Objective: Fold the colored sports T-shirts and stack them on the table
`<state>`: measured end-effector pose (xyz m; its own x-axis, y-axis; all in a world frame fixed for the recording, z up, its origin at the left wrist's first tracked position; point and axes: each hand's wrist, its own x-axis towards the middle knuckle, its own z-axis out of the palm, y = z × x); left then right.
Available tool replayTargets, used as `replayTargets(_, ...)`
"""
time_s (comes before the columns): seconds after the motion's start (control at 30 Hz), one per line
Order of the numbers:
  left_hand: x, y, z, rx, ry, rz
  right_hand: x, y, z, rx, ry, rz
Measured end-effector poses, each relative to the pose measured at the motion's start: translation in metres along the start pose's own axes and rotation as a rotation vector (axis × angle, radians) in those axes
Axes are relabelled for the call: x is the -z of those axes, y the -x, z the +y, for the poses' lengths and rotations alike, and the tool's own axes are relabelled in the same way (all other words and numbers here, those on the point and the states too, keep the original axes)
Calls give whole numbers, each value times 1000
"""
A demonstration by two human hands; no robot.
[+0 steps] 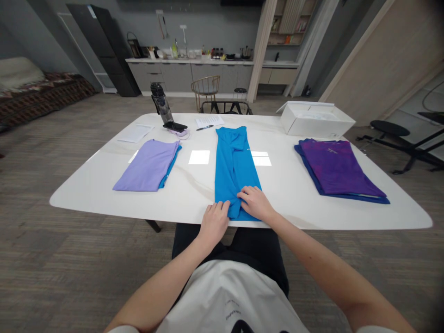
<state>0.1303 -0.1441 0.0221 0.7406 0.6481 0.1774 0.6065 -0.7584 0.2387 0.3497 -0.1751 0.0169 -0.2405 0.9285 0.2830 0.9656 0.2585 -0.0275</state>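
Observation:
A blue garment (237, 171) lies lengthwise on the white table (197, 203), folded into a long strip with its near end at the table's front edge. My left hand (215, 219) is at the strip's near left corner, fingers bent and pressed together on the cloth. Just right of it, my right hand (255, 202) rests over the strip's right part, its fingertips curled onto a fold of the cloth. Both hands pinch the blue fabric close to its near end.
Folded lilac and blue clothes (147, 166) lie left; a purple and navy stack (342, 169) lies right. Farther back are a bottle (162, 104), a black phone (175, 126), papers (136, 133), a pen (204, 127) and an open white box (315, 120).

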Motion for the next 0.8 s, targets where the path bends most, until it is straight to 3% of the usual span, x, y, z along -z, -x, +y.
replayTargets(0.13,-4,2,-2,43,-8,1,-1,11,-3,14,22,47)
replayTargets(0.3,-6,3,0,33,8,91,-2,21,-25,121,16,115)
replayTargets(0.47,0,5,-2,106,-75,86,-5,27,-34,-6,27,217)
replayTargets(0.57,0,11,-6,123,3,74,-4,30,-31,-19,39,202)
replayTargets(0.67,-1,19,-9,113,64,136,-1,32,-29,-9,35,172)
replayTargets(0.8,-2,27,-12,88,41,165,3,37,-31,34,12,142)
